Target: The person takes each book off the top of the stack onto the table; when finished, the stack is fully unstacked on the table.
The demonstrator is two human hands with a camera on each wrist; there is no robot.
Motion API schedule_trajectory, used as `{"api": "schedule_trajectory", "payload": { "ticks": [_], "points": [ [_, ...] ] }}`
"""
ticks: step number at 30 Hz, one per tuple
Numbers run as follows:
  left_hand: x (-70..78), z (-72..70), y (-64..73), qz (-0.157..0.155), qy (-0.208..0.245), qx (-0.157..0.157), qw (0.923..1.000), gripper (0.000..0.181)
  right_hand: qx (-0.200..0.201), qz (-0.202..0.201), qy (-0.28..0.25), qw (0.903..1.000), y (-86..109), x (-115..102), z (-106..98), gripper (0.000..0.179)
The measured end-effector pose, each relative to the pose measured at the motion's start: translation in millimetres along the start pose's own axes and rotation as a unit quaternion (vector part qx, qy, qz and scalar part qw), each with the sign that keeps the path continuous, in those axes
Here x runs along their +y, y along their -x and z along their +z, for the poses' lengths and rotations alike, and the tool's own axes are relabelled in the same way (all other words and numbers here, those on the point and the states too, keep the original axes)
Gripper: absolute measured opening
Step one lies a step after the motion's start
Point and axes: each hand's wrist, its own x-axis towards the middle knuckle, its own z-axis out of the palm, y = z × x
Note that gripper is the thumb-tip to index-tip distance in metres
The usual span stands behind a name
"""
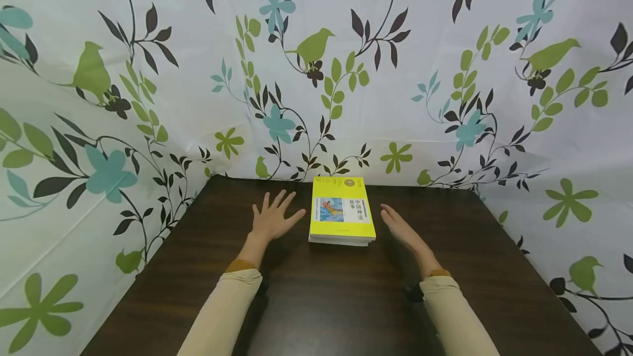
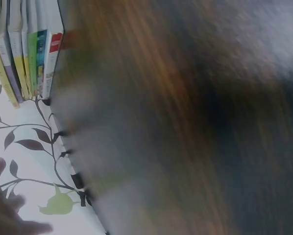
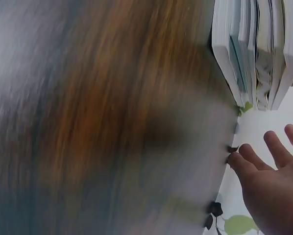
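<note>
A stack of several books [image 1: 341, 210] lies on the dark table, its top cover yellow with a small picture and Chinese characters. On its left is my left hand [image 1: 273, 217], fingers spread and apart from the stack. My right hand [image 1: 398, 228] is held to the right of the books, fingers extended, palm turned toward them. Neither hand holds anything. The left wrist view has the book spines [image 2: 29, 54] at its upper left and part of the left hand [image 2: 9, 208] low at the edge. Page edges [image 3: 256, 54] show above the right hand [image 3: 274, 181] in the right wrist view.
The dark wooden table [image 1: 336, 301] has a glossy surface. Behind it and at both sides hangs a white cloth [image 1: 198, 98] printed with birds, leaves and flowers. The stack sits close to the table's far edge.
</note>
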Motion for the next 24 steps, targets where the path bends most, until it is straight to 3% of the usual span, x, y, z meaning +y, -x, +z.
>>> {"api": "schedule_trajectory", "payload": {
  "ticks": [5,8,11,15,20,24],
  "points": [
    [7.9,-0.1,-3.9,-0.005,0.033,-0.024,0.9992,0.084,0.013,0.016,0.007,0.9998,-4.8,-2.3,10.4,0.061],
    [13.0,3.0,-6.1,-0.017,0.076,-0.036,0.9963,0.085,0.016,0.012,0.009,0.9998,-7.1,-2.6,17.5,0.057],
    [18.9,9.4,-8.2,-0.035,0.151,-0.049,0.9867,0.086,0.011,0.012,-0.011,0.9998,-8.0,-1.8,24.0,0.056],
    [28.4,19.8,-10.1,-0.054,0.246,-0.071,0.9651,0.087,0.009,0.016,-0.052,0.9985,-7.6,1.6,29.3,0.056],
    [38.0,31.1,-12.9,-0.035,0.288,-0.074,0.954,0.084,0.016,0.018,-0.08,0.9965,-7.5,1.6,31.8,0.057],
    [39.0,41.3,-16.4,-0.001,0.314,-0.065,0.9471,0.063,0.014,0.024,-0.094,0.9952,-8.3,-1.7,35.2,0.057]
  ]
}}
